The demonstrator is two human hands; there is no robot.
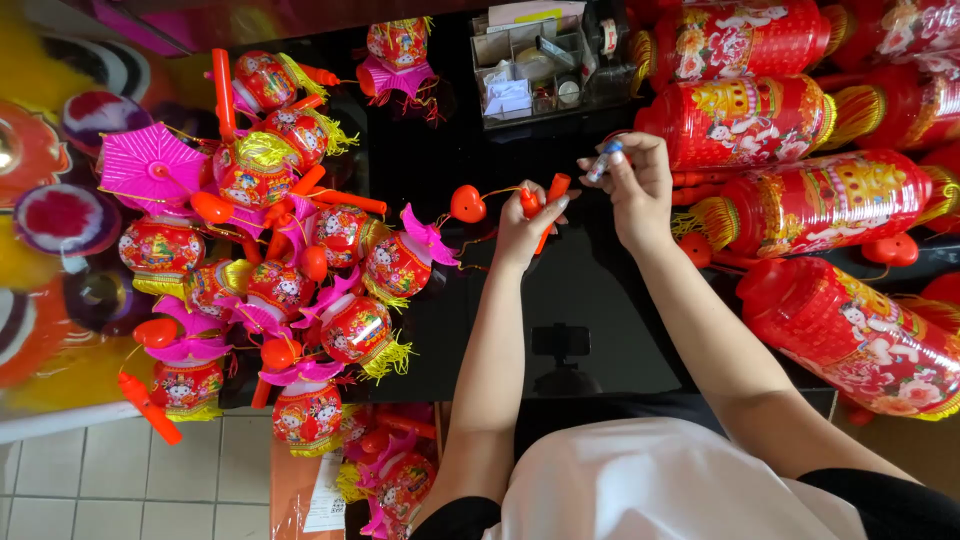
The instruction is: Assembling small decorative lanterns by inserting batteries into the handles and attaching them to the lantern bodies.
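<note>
Over the black counter (590, 300), my left hand (525, 228) grips a light, stiff orange stick (552, 195); my right hand (640, 190) pinches a small battery (604, 161).

Bare forearms, white top (660, 480), black garment at sides, no sleeves.

Glossy black table (600, 300) above pale tiled floor (120, 480), bright even light.

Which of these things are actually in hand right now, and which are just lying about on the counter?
In hand:
- red stick handle in the left hand, red heart piece strung from it
- small battery in the right hand

Lying about:
- heap of small lanterns
- big red lanterns
- grey organiser tray
</note>
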